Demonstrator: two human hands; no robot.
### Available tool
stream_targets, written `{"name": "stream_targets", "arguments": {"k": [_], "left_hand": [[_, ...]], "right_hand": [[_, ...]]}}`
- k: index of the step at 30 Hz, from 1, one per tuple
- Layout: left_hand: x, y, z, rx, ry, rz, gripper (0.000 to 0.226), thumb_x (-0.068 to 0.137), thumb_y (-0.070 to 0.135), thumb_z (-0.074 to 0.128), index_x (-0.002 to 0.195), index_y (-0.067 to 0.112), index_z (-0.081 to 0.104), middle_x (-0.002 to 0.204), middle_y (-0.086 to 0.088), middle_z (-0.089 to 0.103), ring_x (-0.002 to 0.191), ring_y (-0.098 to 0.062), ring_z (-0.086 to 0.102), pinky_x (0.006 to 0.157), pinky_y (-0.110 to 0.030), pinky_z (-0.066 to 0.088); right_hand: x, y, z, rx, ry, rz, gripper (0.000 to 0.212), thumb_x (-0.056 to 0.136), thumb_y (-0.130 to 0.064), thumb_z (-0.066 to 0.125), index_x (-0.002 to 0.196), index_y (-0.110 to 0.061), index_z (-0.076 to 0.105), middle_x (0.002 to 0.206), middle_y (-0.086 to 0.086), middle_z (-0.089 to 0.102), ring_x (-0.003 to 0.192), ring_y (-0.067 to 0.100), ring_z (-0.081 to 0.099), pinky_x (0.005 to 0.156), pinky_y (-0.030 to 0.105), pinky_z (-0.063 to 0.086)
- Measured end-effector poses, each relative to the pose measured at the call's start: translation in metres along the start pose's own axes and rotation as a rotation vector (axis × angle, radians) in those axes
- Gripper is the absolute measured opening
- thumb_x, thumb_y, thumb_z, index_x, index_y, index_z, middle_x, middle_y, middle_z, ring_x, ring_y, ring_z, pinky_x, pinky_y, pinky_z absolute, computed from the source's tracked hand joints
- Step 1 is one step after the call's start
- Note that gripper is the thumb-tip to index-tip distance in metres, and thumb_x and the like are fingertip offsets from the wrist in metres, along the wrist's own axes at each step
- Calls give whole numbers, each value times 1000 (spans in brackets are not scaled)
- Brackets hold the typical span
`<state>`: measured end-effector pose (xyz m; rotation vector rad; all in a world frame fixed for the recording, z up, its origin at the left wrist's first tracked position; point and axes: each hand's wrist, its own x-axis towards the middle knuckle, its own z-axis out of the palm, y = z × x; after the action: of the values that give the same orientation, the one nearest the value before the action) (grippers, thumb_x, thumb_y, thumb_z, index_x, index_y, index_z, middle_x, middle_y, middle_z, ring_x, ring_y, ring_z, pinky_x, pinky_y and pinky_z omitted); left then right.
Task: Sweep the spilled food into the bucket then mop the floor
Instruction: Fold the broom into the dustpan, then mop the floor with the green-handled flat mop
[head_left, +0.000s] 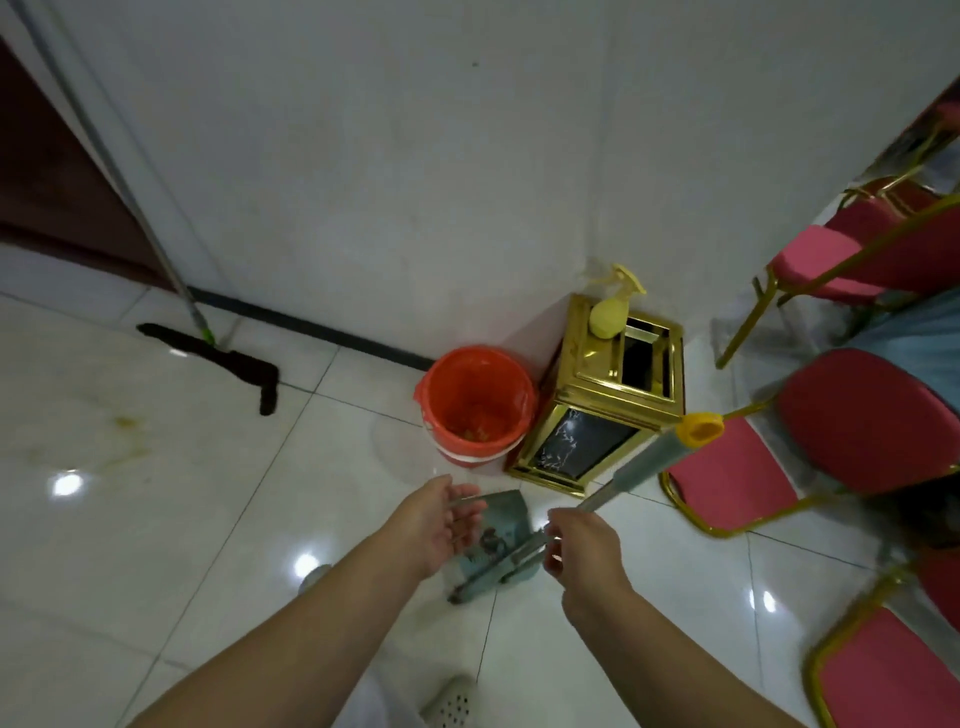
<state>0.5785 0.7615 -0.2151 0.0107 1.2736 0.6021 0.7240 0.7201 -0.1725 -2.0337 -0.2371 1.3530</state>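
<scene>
Two tools underhand: right hand (582, 545) pinching long-handled dustpan (493, 540) shaft, left hand (441, 525) spread loosely. Light, rigid; grip mid-shaft. Red bucket (475, 405) near. Mop (218, 358) against wall, light but floppy-headed.

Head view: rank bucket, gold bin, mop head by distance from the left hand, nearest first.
From the left hand:
1. Bucket, orange, just ahead of it by the wall.
2. Gold bin, ahead and to the right, beside the bucket.
3. Mop head, far left along the wall.
</scene>
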Motion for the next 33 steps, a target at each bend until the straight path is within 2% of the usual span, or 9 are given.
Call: {"name": "stream_targets", "arguments": {"k": [4, 8, 12, 14, 16, 21, 24, 28, 33], "left_hand": [[-6, 37, -39, -109, 44, 21, 36, 101, 29, 34, 90, 6, 59, 83, -12, 62, 67, -20, 54, 62, -30, 44], [-12, 94, -86, -190, 100, 79, 37, 101, 27, 34, 85, 5, 58, 81, -11, 63, 67, -19, 54, 59, -28, 44], [-23, 160, -150, -255, 174, 172, 33, 99, 21, 36, 81, 5, 58, 78, -10, 63, 64, -18, 54, 59, -27, 45], [-29, 195, -188, -294, 218, 230, 30, 99, 18, 37, 82, 4, 58, 79, -10, 64, 65, -17, 55, 59, -26, 46], [-34, 228, -225, -349, 256, 269, 30, 98, 16, 37, 80, 5, 58, 78, -9, 62, 64, -16, 54, 59, -25, 45], [-45, 295, -308, -455, 339, 350, 29, 97, 15, 36, 79, 6, 57, 75, -7, 60, 61, -14, 53, 56, -25, 44], [-54, 325, -344, -525, 363, 394, 29, 97, 14, 34, 78, 7, 55, 72, -6, 56, 56, -13, 50, 57, -23, 44], [-60, 359, -376, -582, 385, 421, 28, 96, 10, 32, 78, 7, 53, 73, -6, 54, 60, -14, 47, 59, -23, 43], [-57, 402, -403, -644, 447, 441, 28, 96, 9, 33, 79, 6, 55, 77, -6, 60, 65, -13, 54, 60, -24, 45]], "right_hand": [[-15, -21, 60, -87, -126, -28, 14, 90, -6, 53, 77, -9, 58, 65, 7, 48, 55, 15, 43, 51, 27, 35], [-28, -52, 135, -151, -213, -46, 4, 89, -7, 57, 91, -8, 61, 70, 5, 51, 61, 15, 45, 52, 23, 40], [-46, -79, 232, -192, -289, -45, 10, 87, -8, 59, 95, -4, 62, 71, 6, 51, 56, 14, 46, 46, 23, 41], [-58, -90, 284, -221, -349, -94, 4, 88, -7, 59, 86, -4, 61, 71, 7, 51, 55, 14, 44, 47, 23, 41], [-71, -100, 335, -272, -411, -157, 10, 90, -6, 56, 80, -7, 58, 72, 7, 52, 56, 14, 43, 48, 23, 41], [-97, -120, 449, -351, -515, -219, 10, 92, -5, 52, 90, -8, 61, 75, 6, 53, 58, 13, 44, 50, 22, 43], [-107, -130, 497, -373, -572, -227, 12, 92, -3, 51, 91, -8, 62, 74, 6, 52, 58, 13, 43, 50, 21, 42], [-112, -149, 547, -427, -632, -243, 14, 93, -4, 51, 88, -10, 62, 71, 5, 52, 55, 11, 42, 51, 22, 43], [-95, -182, 608, -495, -673, -261, 14, 93, -3, 51, 92, -9, 64, 73, 6, 53, 55, 12, 43, 50, 22, 45]]}}
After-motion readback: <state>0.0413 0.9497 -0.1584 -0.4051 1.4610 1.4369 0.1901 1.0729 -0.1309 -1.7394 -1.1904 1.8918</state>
